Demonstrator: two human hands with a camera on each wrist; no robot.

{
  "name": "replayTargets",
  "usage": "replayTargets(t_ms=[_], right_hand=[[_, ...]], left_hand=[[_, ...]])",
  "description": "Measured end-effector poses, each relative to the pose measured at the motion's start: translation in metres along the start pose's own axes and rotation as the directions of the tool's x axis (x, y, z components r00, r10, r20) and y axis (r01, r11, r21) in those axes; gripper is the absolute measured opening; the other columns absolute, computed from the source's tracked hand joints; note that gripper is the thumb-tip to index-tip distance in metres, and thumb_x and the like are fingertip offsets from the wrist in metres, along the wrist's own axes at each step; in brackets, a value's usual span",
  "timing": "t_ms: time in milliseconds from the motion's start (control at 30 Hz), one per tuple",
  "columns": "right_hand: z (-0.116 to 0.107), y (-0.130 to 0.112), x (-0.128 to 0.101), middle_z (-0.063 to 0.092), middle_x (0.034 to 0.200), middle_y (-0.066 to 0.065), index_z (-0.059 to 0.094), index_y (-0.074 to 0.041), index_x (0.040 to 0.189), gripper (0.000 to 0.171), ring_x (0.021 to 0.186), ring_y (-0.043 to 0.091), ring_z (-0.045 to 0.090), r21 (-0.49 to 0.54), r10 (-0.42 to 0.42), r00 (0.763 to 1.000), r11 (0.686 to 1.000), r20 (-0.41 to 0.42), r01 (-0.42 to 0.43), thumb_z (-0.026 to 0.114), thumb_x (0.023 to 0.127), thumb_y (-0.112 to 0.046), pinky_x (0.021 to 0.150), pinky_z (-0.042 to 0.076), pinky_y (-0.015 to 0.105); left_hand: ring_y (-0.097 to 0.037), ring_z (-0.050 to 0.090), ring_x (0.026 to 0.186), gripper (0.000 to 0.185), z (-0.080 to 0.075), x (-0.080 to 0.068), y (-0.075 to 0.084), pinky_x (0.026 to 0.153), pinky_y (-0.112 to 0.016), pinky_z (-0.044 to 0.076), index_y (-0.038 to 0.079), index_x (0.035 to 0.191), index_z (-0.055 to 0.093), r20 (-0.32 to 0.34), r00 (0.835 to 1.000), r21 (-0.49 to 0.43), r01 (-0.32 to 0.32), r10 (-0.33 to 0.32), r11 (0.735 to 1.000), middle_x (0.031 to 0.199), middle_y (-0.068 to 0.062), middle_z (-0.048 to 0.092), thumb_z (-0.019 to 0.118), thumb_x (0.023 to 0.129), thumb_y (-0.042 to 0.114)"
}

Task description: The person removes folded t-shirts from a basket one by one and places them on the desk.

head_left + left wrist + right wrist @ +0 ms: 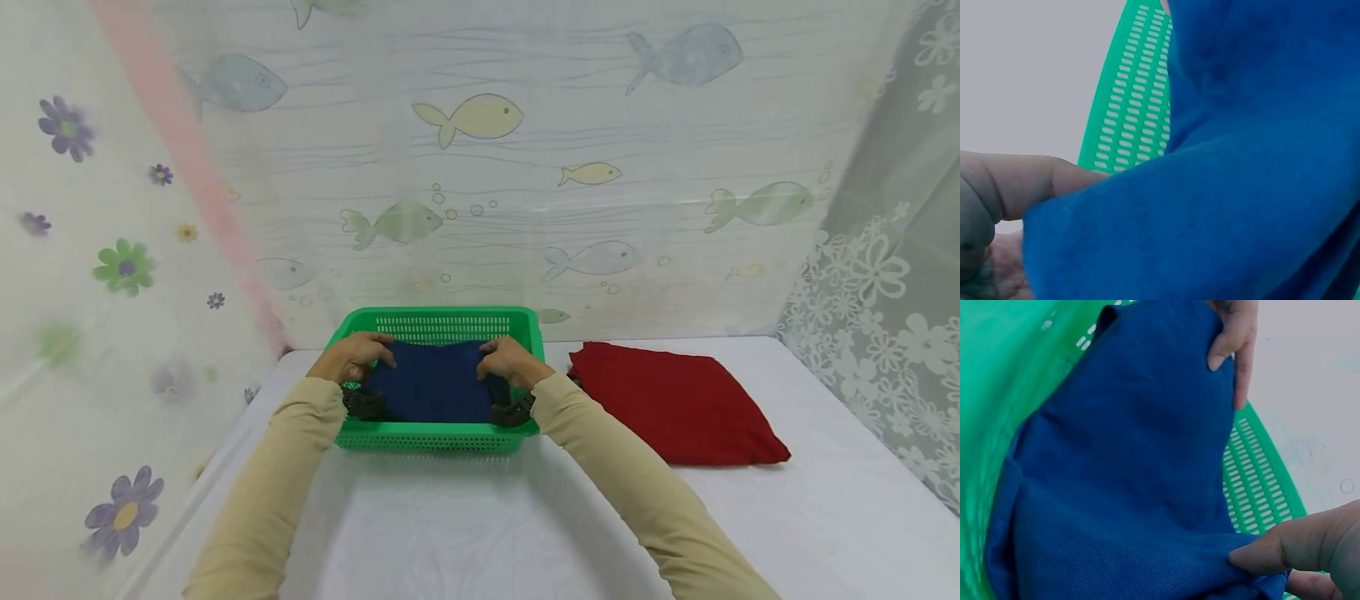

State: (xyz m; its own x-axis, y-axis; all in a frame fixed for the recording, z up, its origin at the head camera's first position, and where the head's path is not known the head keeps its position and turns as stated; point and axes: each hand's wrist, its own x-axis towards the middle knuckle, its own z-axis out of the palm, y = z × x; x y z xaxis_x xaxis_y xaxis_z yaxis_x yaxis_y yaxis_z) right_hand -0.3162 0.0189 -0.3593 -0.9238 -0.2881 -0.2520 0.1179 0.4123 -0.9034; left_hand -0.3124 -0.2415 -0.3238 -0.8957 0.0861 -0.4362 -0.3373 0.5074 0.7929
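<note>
A dark blue folded cloth (pixel 435 385) lies within the green perforated basket (pixel 435 430), its far edge raised between both hands. My left hand (pixel 357 355) pinches the far left corner; the left wrist view has its thumb along the edge of the cloth (pixel 1166 231). At the far right corner my right hand (pixel 513 362) pinches the fabric, with the thumb on top of the fold in the right wrist view. There the left hand (pixel 1237 337) also shows at the top, fingers on the cloth's opposite end. The basket floor is mostly covered by the cloth.
A red folded cloth (pixel 671 404) lies flat on the white table (pixel 420 525), right of the basket and partly behind the right forearm. Close behind the basket hangs a curtain (pixel 480 242) printed with fish. Dark straps (pixel 513 411) circle both wrists.
</note>
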Motion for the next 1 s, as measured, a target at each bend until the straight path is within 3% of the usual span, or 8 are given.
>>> replayTargets(t_ms=[300, 367, 433, 533, 633, 700, 833, 1000], right_hand=[[-0.001, -0.004, -0.008, 0.037, 0.148, 0.019, 0.045, 0.001, 0.142, 0.062, 0.138, 0.035, 0.029, 0.06, -0.063, 0.998, 0.996, -0.029, 0.065, 0.062, 0.083, 0.007, 0.101, 0.038, 0.043], [-0.003, -0.006, -0.01, 0.038, 0.148, 0.019, 0.045, 0.001, 0.142, 0.061, 0.138, 0.034, 0.031, 0.074, -0.077, 0.996, 0.994, -0.042, 0.08, 0.061, 0.083, 0.007, 0.102, 0.036, 0.043], [-0.005, -0.009, -0.012, 0.04, 0.146, 0.018, 0.047, 0.001, 0.141, 0.06, 0.136, 0.032, 0.033, 0.086, -0.087, 0.994, 0.992, -0.065, 0.093, 0.061, 0.083, 0.007, 0.103, 0.035, 0.043], [-0.008, -0.013, -0.015, 0.044, 0.144, 0.016, 0.049, -0.002, 0.14, 0.059, 0.133, 0.029, 0.038, 0.108, -0.107, 0.99, 0.987, -0.091, 0.117, 0.061, 0.083, 0.004, 0.102, 0.035, 0.04], [-0.01, -0.015, -0.018, 0.045, 0.142, 0.016, 0.047, -0.004, 0.142, 0.061, 0.126, 0.026, 0.043, 0.14, -0.137, 0.986, 0.979, -0.097, 0.15, 0.059, 0.083, 0.003, 0.094, 0.037, 0.036], [-0.012, -0.016, -0.02, 0.045, 0.142, 0.015, 0.046, -0.004, 0.143, 0.063, 0.117, 0.025, 0.044, 0.174, -0.154, 0.983, 0.97, -0.099, 0.17, 0.058, 0.082, 0.004, 0.087, 0.036, 0.035], [-0.019, -0.018, -0.025, 0.045, 0.139, 0.014, 0.046, -0.006, 0.143, 0.065, 0.106, 0.025, 0.041, 0.232, -0.181, 0.976, 0.951, -0.118, 0.204, 0.056, 0.079, 0.006, 0.082, 0.035, 0.035], [-0.029, -0.02, -0.032, 0.044, 0.136, 0.013, 0.046, -0.006, 0.143, 0.065, 0.108, 0.027, 0.04, 0.246, -0.2, 0.971, 0.942, -0.128, 0.226, 0.056, 0.08, 0.005, 0.088, 0.035, 0.035]], left_hand=[[-0.006, 0.02, 0.041, 0.068, 0.003, -0.011, 0.007, 0.042, -0.023, 0.026, 0.008, 0.154, 0.024, -0.048, 0.997, -0.023, -0.062, 0.061, 0.998, 0.145, -0.026, 0.038, 0.053, 0.094, 0.002], [-0.006, 0.029, 0.043, 0.068, 0.003, -0.014, 0.01, 0.043, -0.023, 0.026, 0.007, 0.154, 0.024, -0.059, 0.995, -0.039, -0.077, 0.074, 0.996, 0.145, -0.027, 0.038, 0.053, 0.093, 0.001], [-0.008, 0.044, 0.052, 0.068, 0.004, -0.018, 0.012, 0.045, -0.024, 0.03, 0.007, 0.154, 0.024, -0.071, 0.994, -0.052, -0.09, 0.086, 0.995, 0.146, -0.027, 0.036, 0.053, 0.093, 0.002], [-0.021, 0.06, 0.087, 0.069, 0.003, -0.023, 0.013, 0.054, -0.025, 0.041, 0.007, 0.154, 0.023, -0.086, 0.991, -0.077, -0.109, 0.102, 0.991, 0.151, -0.026, 0.027, 0.052, 0.092, 0.002], [-0.033, 0.05, 0.116, 0.07, 0.002, -0.029, 0.014, 0.066, -0.027, 0.046, 0.007, 0.155, 0.022, -0.102, 0.988, -0.091, -0.13, 0.12, 0.987, 0.153, -0.026, 0.022, 0.052, 0.091, 0.001], [-0.037, 0.044, 0.124, 0.071, 0.002, -0.031, 0.016, 0.072, -0.028, 0.047, 0.008, 0.155, 0.022, -0.111, 0.985, -0.114, -0.141, 0.129, 0.983, 0.154, -0.025, 0.021, 0.051, 0.09, 0.0], [-0.036, 0.042, 0.125, 0.074, 0.007, -0.036, 0.02, 0.077, -0.029, 0.046, 0.01, 0.155, 0.023, -0.137, 0.98, -0.181, -0.165, 0.141, 0.97, 0.154, -0.022, 0.022, 0.052, 0.088, -0.002], [-0.034, 0.039, 0.126, 0.074, 0.014, -0.04, 0.024, 0.084, -0.033, 0.043, 0.011, 0.155, 0.023, -0.167, 0.974, -0.207, -0.186, 0.152, 0.961, 0.155, -0.019, 0.021, 0.052, 0.088, -0.002]])
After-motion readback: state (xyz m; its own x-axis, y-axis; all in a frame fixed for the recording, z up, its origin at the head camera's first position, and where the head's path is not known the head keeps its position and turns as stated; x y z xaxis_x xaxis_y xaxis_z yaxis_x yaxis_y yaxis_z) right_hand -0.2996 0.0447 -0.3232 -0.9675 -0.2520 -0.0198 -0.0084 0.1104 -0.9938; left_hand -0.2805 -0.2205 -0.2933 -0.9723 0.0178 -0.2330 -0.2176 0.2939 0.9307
